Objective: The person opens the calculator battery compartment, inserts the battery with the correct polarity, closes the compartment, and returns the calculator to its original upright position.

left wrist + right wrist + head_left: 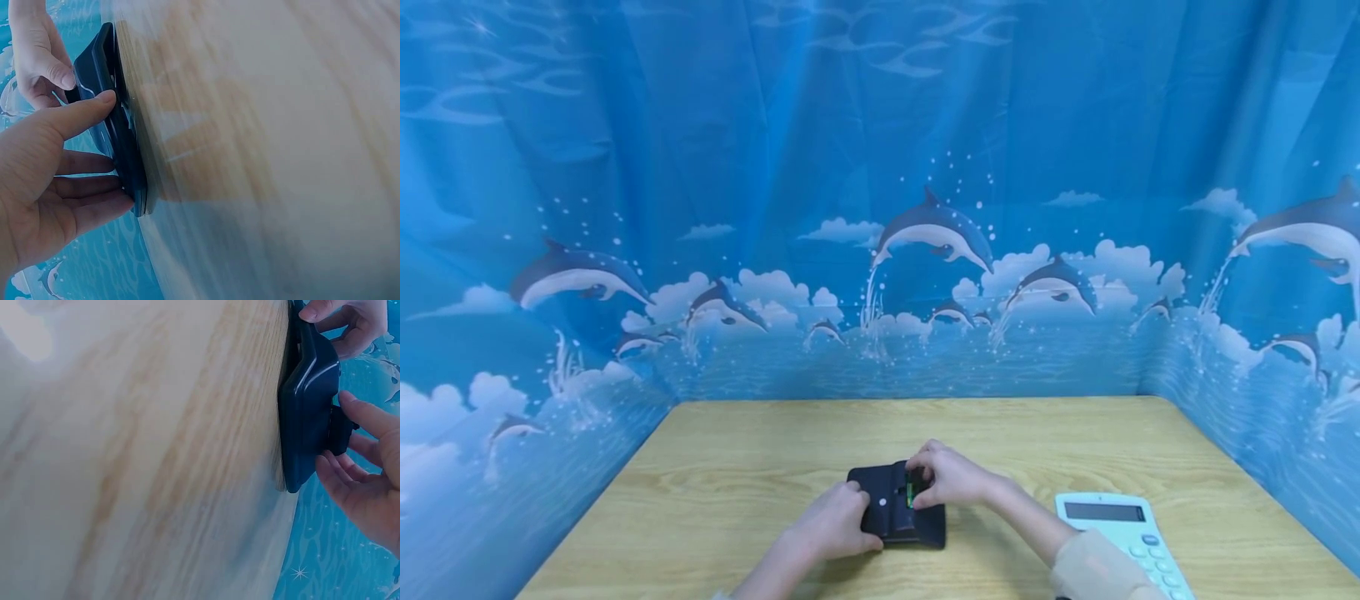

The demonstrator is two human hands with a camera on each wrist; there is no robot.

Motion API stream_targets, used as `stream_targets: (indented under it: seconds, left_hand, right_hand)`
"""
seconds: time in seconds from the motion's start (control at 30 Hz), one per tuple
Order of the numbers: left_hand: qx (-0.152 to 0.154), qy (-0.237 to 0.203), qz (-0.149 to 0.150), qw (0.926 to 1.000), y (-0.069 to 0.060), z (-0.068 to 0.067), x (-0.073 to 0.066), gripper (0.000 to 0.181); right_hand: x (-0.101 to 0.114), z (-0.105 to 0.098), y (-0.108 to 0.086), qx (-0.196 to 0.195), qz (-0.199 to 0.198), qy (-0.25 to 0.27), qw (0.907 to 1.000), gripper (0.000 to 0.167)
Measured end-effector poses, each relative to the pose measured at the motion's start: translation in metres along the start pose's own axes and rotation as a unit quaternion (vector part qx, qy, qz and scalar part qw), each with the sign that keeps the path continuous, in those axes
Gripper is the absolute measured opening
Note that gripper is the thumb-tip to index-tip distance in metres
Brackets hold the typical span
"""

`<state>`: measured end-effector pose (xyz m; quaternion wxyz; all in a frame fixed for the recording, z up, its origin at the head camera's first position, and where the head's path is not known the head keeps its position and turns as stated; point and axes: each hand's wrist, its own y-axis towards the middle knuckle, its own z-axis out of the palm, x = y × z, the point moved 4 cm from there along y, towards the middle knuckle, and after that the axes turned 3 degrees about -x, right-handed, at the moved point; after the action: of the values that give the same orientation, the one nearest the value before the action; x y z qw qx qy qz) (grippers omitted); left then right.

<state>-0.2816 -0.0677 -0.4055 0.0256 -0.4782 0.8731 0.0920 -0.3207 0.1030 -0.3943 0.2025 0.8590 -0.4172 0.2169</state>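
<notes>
A black angular object [872, 485], with a silver dot and sloping panels, lies on the wooden table; its exact kind is not clear. My left hand [837, 523] grips its left side, thumb at the near edge and fingers on the side, as the left wrist view shows too. Over its right part, my right hand [951, 477] pinches a small black block-shaped piece [340, 430] between thumb and fingers, close against the object. A narrow green strip [910, 495] shows beside the right fingers. What lies under those fingers is hidden in the head view.
A mint-green calculator [1116, 529] lies to the right, partly behind my right sleeve [1097, 567]. The wooden table [760, 450] reaches back to a blue curtain [820, 167] printed with dolphins, which also hangs along both sides.
</notes>
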Motion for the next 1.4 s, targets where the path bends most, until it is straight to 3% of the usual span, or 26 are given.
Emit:
stream_targets:
  seconds: [0.2,0.43,0.7,1.4]
  left_hand:
    - [-0.014,0.0,0.006,0.9999,-0.0005,0.0001,0.0002,0.046]
    - [0.0,0.001,-0.002,1.0,-0.0003,0.0005,-0.0001,0.047]
    - [0.014,-0.005,-0.016,0.9998,-0.0009,0.0011,0.0004,0.049]
    - [0.012,0.002,-0.013,0.9998,-0.0003,-0.001,-0.0007,0.049]
  right_hand:
    - [0.0007,0.0008,0.0017,-0.031,0.007,0.003,0.9995,0.059]
    - [-0.0027,0.0044,0.0011,-0.031,0.004,0.01,0.9995,0.055]
    - [-0.0054,0.0068,0.0009,-0.04,0.028,0.045,0.9978,0.055]
    - [-0.0024,0.0041,0.0044,-0.017,0.014,-0.015,0.9996,0.053]
